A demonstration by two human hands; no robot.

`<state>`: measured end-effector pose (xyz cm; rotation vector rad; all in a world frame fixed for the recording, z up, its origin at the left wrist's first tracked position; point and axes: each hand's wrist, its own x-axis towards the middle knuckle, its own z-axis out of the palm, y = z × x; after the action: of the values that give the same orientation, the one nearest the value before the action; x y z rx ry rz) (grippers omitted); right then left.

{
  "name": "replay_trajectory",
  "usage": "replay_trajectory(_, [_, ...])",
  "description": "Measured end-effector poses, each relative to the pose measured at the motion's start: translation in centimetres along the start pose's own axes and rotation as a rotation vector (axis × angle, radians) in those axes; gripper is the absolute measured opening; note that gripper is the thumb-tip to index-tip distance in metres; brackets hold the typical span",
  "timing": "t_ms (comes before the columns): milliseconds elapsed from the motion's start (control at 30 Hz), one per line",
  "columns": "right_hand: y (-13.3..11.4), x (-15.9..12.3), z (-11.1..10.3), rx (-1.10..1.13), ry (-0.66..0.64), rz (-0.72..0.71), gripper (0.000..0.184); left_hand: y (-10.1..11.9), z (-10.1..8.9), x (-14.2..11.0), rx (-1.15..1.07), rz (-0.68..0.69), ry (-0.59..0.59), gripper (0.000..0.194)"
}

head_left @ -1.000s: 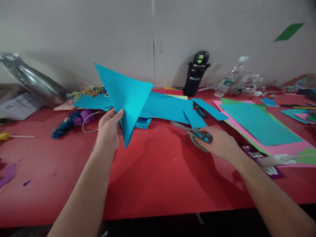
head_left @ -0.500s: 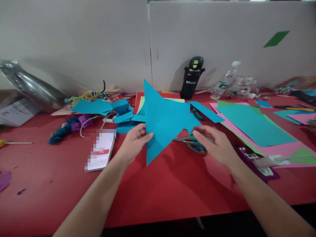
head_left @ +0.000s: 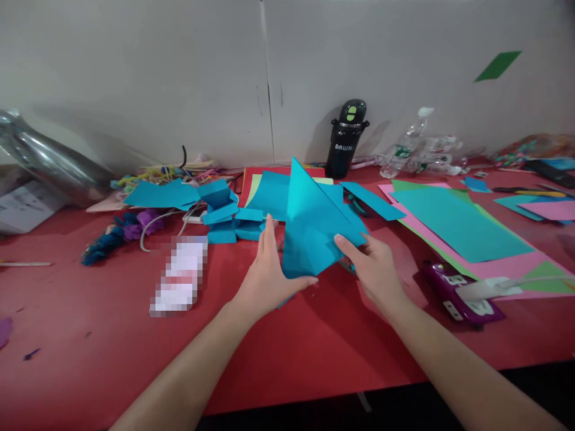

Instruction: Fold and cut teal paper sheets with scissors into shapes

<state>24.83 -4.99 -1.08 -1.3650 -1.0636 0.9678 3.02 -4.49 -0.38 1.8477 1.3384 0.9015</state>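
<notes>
A folded blue paper triangle (head_left: 312, 224) stands tilted above the red table (head_left: 291, 341), held between both hands. My left hand (head_left: 265, 278) grips its lower left edge, thumb under the bottom corner and fingers up along the back. My right hand (head_left: 372, 269) pinches its right edge. The scissors are mostly hidden behind my right hand and the paper.
More blue paper pieces (head_left: 224, 209) lie behind the triangle. Stacked teal, pink and green sheets (head_left: 462, 230) lie at the right, a purple power strip (head_left: 462, 293) in front of them. A black bottle (head_left: 344, 140) and plastic bottles (head_left: 417, 146) stand by the wall. A pixelated phone (head_left: 179, 275) lies left.
My right hand let go of the scissors and took the paper's right edge. My left hand carried the paper rightward to the middle and lowered it.
</notes>
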Motion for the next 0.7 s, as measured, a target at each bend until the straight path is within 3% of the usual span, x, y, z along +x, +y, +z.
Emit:
replay_trajectory(167, [0.6, -0.1, 0.5, -0.064, 0.096, -0.044, 0.044, 0.3, 0.3, -0.3, 0.024, 0.019, -0.062, 0.126])
replay_trajectory(333, [0.7, -0.3, 0.3, -0.213, 0.087, -0.166, 0.054, 0.2, -0.1, -0.1, 0.08, 0.106, -0.073, 0.07])
replay_trajectory(433, [0.7, -0.5, 0.3, -0.229, 0.055, -0.254, 0.057, 0.5, -0.6, 0.1, 0.121, 0.061, -0.073, 0.046])
replay_trajectory(567, [1.1, -0.7, 0.3, -0.216, 0.037, -0.308, 0.056, 0.4, -1.0, 0.7, 0.083, 0.013, -0.024, 0.034])
replay_trajectory(700, [1.3, -0.8, 0.2, -0.21, 0.023, -0.288, 0.051, -0.5, -1.2, 1.4, -0.081, -0.12, 0.143, 0.032])
